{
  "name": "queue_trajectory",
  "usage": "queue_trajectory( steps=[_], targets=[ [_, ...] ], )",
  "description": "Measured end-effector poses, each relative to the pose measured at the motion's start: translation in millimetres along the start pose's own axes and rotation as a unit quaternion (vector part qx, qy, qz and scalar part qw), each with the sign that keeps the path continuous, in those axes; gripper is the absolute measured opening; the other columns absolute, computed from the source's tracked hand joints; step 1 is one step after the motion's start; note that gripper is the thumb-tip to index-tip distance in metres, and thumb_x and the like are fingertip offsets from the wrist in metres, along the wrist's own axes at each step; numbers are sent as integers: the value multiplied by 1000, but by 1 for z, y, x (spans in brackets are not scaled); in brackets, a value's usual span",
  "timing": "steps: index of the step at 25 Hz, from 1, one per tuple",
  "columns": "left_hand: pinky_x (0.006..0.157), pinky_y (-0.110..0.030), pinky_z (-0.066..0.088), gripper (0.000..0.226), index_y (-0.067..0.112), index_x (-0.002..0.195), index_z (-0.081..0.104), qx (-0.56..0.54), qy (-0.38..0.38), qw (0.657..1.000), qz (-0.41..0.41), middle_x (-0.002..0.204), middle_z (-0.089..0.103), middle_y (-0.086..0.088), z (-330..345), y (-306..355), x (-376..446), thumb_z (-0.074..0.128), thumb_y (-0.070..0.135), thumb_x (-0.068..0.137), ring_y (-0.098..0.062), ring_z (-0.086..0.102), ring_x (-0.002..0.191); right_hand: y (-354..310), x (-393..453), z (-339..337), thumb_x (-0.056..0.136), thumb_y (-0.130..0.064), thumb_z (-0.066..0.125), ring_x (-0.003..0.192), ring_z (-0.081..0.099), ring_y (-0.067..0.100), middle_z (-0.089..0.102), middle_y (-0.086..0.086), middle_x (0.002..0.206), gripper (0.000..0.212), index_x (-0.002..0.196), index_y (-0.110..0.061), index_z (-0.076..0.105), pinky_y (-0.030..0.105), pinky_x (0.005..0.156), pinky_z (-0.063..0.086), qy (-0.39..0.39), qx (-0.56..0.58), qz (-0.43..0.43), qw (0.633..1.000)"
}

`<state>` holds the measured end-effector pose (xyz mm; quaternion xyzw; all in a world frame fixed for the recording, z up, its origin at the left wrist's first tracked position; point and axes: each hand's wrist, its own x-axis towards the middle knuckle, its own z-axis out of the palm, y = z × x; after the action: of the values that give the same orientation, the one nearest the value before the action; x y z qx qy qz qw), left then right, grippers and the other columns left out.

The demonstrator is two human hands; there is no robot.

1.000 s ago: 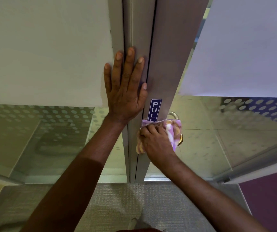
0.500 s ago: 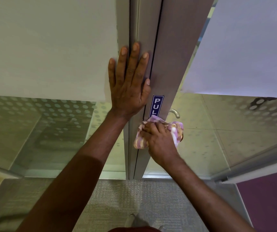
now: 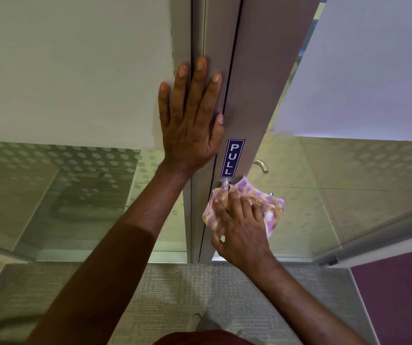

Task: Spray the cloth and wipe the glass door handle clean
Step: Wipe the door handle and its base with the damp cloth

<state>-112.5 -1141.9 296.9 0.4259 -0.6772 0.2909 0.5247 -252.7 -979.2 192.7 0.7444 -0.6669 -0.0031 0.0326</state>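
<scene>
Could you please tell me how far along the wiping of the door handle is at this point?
Spraying looks finished: no spray bottle is in view. In hand: the right hand presses the pink-and-yellow cloth over the handle just below the PULL sticker, while the left hand lies flat against the door frame. Left: the handle is covered, so its cleanliness cannot be judged.

Right hand (image 3: 241, 230) presses cloth (image 3: 269, 202) on handle (image 3: 226, 181) — left hand (image 3: 190, 125) flat.
</scene>
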Motion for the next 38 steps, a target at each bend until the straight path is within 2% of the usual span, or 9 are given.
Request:
queue_trajectory(
  steps=[2,8,12,16,19,23,28,32,38],
  targets=[
    [133,-47,4,58,11,156,42,-5,5,1000,0,160,45,-21,0,0,0,56,28,103,-35,20,156,-3,8,9,96,-53,53,136,48,43,41,21,161,69,158,-25,42,59,116,34,27,-18,5,999],
    [134,-46,0,57,13,157,39,-3,1,1000,-10,163,32,-16,-1,-2,3,52,31,104,-13,-10,165,-3,32,20,95,-8,56,93,60,33,61,16,110,43,137,-6,49,48,86,49,66,-74,39,994],
    [134,-46,0,58,13,157,38,-6,3,1000,-11,162,33,-17,-1,-2,3,53,31,104,-15,-6,166,2,44,14,100,-21,59,79,64,28,65,10,92,26,120,-4,55,42,78,51,66,-65,37,995],
    [133,-46,1,56,11,155,42,1,3,1000,-5,157,50,-25,0,-2,1,55,29,103,-40,28,153,4,57,8,103,-55,49,62,67,28,71,5,72,42,98,-14,55,39,78,50,108,53,86,989],
    [133,-46,1,55,10,155,42,6,2,1000,2,156,51,-26,0,-1,0,54,30,104,-42,31,149,4,48,22,103,-53,51,73,66,29,70,6,83,41,106,-13,58,43,86,49,145,57,90,984],
    [133,-46,1,57,11,156,40,9,-6,1000,4,158,48,-24,0,-3,1,54,31,104,-40,29,152,15,26,56,101,-17,55,96,58,34,61,15,111,43,142,-6,48,53,103,43,192,-53,12,980],
    [133,-46,-1,57,14,157,37,2,-8,1000,-9,162,33,-17,-1,-3,2,52,32,105,-16,-5,166,16,47,42,95,-29,71,73,63,29,65,11,84,34,113,-2,61,44,80,52,178,-79,8,981],
    [133,-46,1,57,12,156,41,1,-3,1000,-2,159,44,-21,1,-1,0,54,31,104,-39,25,154,9,58,21,96,-60,62,58,66,27,71,5,67,45,94,-15,58,38,74,49,121,11,70,990],
    [133,-47,3,57,11,156,42,7,-3,1000,6,157,49,-24,0,-2,0,54,30,104,-42,31,150,9,55,20,103,-61,48,62,67,30,71,6,70,47,91,-17,61,39,75,46,151,39,99,983]
  ],
)
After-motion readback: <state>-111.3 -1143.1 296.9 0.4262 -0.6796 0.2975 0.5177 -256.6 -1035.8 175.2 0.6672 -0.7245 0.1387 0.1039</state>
